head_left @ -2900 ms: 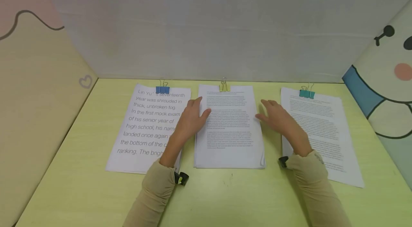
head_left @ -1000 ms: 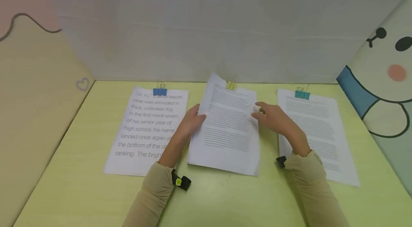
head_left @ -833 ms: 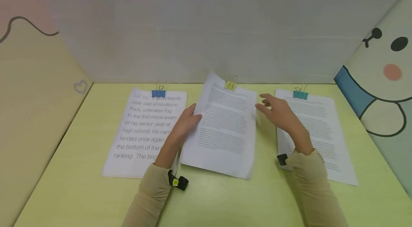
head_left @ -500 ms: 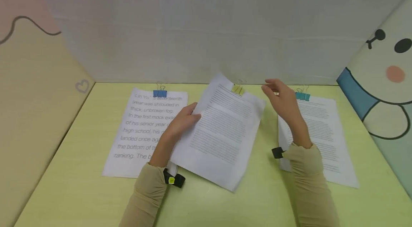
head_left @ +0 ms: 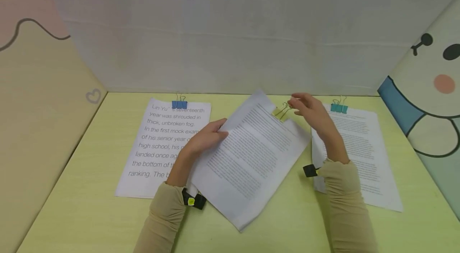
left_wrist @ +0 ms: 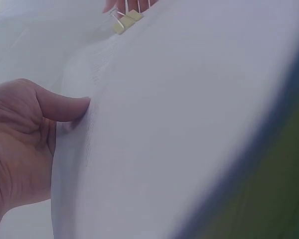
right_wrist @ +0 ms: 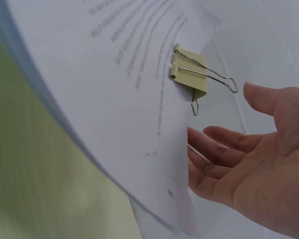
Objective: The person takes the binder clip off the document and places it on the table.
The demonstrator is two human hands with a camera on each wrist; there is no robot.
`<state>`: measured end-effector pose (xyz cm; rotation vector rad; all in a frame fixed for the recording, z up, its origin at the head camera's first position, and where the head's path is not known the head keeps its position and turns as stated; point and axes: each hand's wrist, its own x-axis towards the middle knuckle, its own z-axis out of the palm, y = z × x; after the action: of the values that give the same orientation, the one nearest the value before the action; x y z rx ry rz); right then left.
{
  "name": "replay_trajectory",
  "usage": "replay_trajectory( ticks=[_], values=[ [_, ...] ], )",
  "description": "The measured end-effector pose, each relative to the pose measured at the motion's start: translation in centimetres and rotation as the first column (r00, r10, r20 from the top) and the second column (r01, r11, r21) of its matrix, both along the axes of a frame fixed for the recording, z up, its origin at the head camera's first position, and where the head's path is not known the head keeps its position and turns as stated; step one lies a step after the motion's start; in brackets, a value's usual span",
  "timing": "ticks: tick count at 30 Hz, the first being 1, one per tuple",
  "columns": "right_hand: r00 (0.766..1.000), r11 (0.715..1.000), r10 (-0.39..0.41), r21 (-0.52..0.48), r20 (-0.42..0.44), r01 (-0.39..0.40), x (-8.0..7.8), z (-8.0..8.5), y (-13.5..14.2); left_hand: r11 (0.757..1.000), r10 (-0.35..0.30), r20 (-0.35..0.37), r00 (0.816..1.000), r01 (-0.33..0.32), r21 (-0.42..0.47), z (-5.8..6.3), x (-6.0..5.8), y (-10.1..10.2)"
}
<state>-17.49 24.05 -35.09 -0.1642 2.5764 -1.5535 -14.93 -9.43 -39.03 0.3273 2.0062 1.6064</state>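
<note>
White sheets (head_left: 158, 147) reading "Lin Yu's seventeenth" lie near the left hand (head_left: 205, 138) pinching clipped pages (head_left: 249, 157), right hand (head_left: 315, 115) loosely spread.

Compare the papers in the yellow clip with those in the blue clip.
The yellow-clipped papers are held tilted in the left hand; the blue-clipped papers lie flat on the table. The yellow-clipped papers carry small print; the blue-clipped papers, large print. Both are white and clipped at the top edge.

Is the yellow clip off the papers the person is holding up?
No, the yellow clip is clamped onto the edge of the papers.
</note>
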Motion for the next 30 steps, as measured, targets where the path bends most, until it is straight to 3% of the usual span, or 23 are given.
replay_trajectory(
  ticks=[6,13,22,30],
  values=[
    [0.998,0.996,0.054,-0.068,0.029,-0.052,-0.1,-0.2,-0.4,0.999,-0.032,0.003,0.999,0.032,0.025,-0.2,0.0,0.0],
    [0.996,0.997,0.072,-0.023,0.050,-0.071,-0.1,-0.6,-0.9,0.997,-0.063,-0.031,0.998,0.064,0.038,-0.4,0.1,0.3],
    [0.992,0.994,0.104,0.038,0.076,-0.107,-0.1,-0.8,0.2,0.998,-0.046,-0.039,0.998,0.048,0.033,-0.4,0.1,0.1],
    [0.975,0.979,0.200,0.011,0.097,-0.202,-0.1,-0.8,1.3,1.000,-0.002,-0.094,0.996,0.003,0.009,-0.4,0.0,-0.1]
  ],
)
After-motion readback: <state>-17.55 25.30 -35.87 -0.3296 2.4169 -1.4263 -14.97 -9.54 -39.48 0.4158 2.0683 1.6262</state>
